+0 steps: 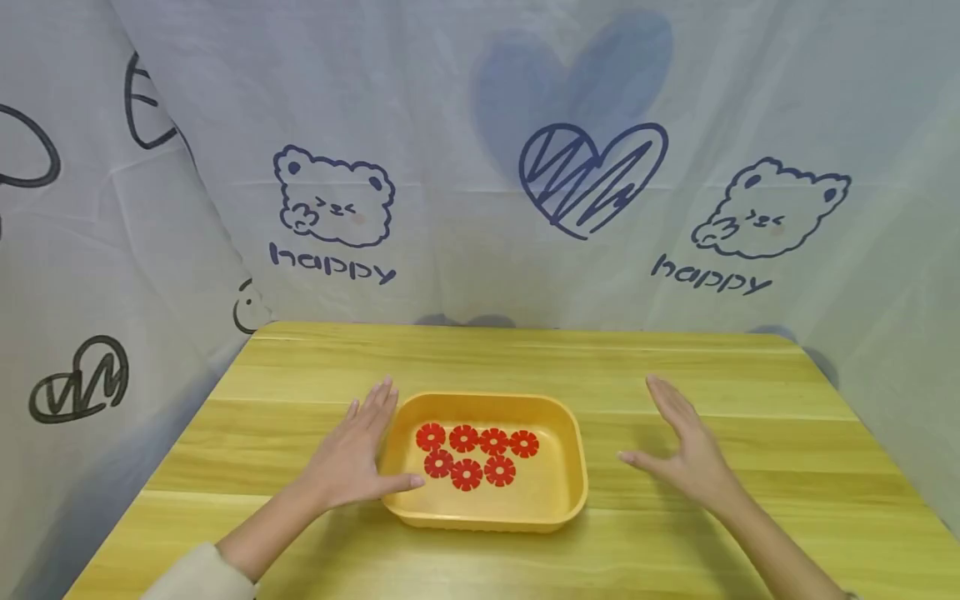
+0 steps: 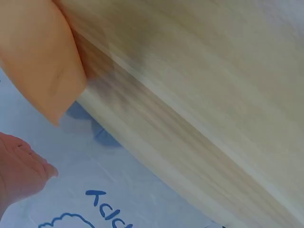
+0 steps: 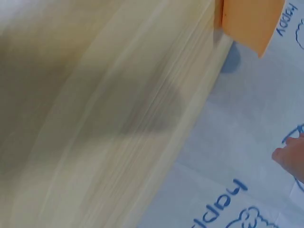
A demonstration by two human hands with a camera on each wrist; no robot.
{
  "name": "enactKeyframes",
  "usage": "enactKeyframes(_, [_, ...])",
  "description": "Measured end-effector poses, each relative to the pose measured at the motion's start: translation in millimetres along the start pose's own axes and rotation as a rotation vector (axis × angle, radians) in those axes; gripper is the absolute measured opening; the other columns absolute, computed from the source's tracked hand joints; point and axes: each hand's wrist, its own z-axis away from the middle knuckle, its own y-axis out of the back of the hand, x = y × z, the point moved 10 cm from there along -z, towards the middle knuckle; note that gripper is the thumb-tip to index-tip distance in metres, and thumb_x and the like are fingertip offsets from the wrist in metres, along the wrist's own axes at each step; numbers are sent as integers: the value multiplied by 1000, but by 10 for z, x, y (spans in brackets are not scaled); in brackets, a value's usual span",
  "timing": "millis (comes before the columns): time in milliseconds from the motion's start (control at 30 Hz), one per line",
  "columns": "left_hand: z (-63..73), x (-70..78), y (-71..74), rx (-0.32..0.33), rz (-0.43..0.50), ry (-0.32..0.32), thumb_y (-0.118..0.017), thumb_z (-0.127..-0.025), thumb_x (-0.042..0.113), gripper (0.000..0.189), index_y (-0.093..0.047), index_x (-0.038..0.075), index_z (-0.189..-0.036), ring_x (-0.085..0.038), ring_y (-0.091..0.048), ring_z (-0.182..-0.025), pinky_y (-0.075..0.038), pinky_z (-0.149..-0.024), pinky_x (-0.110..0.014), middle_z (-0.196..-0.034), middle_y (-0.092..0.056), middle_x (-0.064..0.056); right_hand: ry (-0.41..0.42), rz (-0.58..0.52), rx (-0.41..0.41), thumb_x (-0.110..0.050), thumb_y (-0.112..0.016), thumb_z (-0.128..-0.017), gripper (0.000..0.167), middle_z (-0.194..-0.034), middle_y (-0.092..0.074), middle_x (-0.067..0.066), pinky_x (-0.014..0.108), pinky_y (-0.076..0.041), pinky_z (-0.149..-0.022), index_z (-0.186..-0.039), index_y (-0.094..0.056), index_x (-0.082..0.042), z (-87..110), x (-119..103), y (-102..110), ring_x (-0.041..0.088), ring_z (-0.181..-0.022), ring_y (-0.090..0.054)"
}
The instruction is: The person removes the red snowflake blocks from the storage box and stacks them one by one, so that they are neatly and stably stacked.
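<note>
Head view: a yellow tray (image 1: pixel 480 524) is set on the wood-grained desk (image 1: pixel 480 358), lower centre of the frame. Seven red discs (image 1: pixel 475 477), notched at the edge and pierced at the middle, are contained in it. They are laid flat toward the left and centre of the floor, four in an upper row and three below; some neighbours are seen touching or nearly so.

The left hand (image 1: pixel 351 464) is held at the tray's left end, fingers extended, thumb spread wide from them and pointed across the rim. Part of the left wall is hidden by this hand; whether the rim is touched cannot be told. The right hand (image 1: pixel 692 456) is held at right of centre, well apart from the tray, with fingers and thumb likewise spread wide. Nothing is gripped by either hand. A strip of desk is seen between the right hand and the tray.

A pale sleeve (image 1: pixel 198 575) is noted at lower left. The desk is backed by a white cloth (image 1: pixel 450 100), printed with two bear drawings (image 1: pixel 337 200), a hatched heart (image 1: pixel 592 179) and "happy" lettering. A second printed cloth (image 1: pixel 82 267) is hung at the left edge.
</note>
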Motion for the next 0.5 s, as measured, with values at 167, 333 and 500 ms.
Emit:
enactKeyframes(167, [33, 29, -29, -37, 23, -3, -60, -71, 69, 111, -21, -4, -145, -33, -16, -143, -18, -116, -47, -155, -8, -17, -43, -130, 21, -16, -81, -69, 85, -145, -36, 24, 67, -28, -102, -142, -37, -9, -53, -63, -67, 48, -132, -31])
enactKeyframes(333, [59, 10, -60, -49, 45, 10, -60, -71, 69, 110, -26, -6, -143, -36, -22, -140, -22, -114, -47, -153, -14, -19, -80, -201, -12, -15, -78, -74, 74, -143, -42, 19, 54, -31, -106, -138, -43, -5, -124, -147, -203, 41, -131, -38])
enactKeyframes(500, [90, -9, -108, -81, 61, 29, -62, -69, 69, 110, -27, -6, -142, -42, -27, -136, -28, -110, -52, -152, -19, -20, -77, -333, -27, -9, -76, -75, 63, -136, -49, 20, 19, -39, -102, -131, -49, 4, -194, -257, -359, 34, -125, -46])
